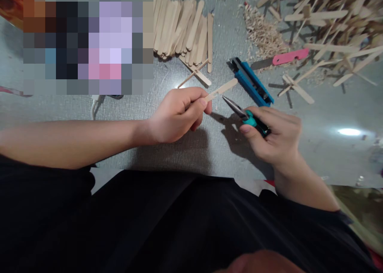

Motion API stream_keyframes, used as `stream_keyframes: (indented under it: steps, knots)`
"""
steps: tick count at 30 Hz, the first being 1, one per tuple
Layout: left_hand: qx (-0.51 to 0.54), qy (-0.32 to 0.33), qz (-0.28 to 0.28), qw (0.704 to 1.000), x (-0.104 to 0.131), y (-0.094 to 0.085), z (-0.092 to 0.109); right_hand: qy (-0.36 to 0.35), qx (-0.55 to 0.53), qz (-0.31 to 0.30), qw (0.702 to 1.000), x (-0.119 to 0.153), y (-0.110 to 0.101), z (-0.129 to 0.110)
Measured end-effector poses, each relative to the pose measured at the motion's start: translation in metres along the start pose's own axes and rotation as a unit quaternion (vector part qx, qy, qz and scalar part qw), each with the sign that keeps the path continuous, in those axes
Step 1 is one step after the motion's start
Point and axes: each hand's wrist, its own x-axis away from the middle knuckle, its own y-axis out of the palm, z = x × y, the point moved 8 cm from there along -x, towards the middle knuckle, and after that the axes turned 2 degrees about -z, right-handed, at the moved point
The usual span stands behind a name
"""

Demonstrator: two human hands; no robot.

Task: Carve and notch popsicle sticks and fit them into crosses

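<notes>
Okay, left hand [182, 113] has the craft stick [221, 90] pinched near one end, thumb on top, fingers curled in, grip closed on it. Stick points up and to the right, over the table [167, 155], small notch along its lower edge. Right hand [272, 135] wrapped round the pliers [245, 116], teal and black handles, fingers closed on them, thumb on the near handle. Pliers' tip is just beside the notch, jaws look about shut. Blue box cutter [251, 81] lies beyond the pliers, near the stick's free end. Pink-handled blade [279, 59] just past the cutter, by the wood shavings [263, 34]. Row of loose sticks [179, 26] past the left hand, plus crossed sticks [196, 71] right below that row. Big heap of joined sticks [338, 30] far right, one joined piece [295, 86] at its near edge. White cable [93, 107] beyond the left forearm. Blurred-out patch covers the upper left, can't tell what's under it.
</notes>
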Motion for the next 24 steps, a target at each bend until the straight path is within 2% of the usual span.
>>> stream_keyframes:
  steps: [12,18,24]
  knots:
    - [0.042,0.003,-0.075,0.996,0.002,0.01,-0.002,0.039,-0.058,-0.031,0.997,0.0,0.004,0.002]
    - [0.089,-0.024,-0.129,0.987,0.006,0.019,-0.01,0.028,-0.073,-0.014,0.997,0.001,0.004,0.002]
    - [0.133,-0.046,-0.144,0.98,0.007,0.024,-0.011,0.034,-0.091,-0.031,0.995,0.001,0.007,0.0]
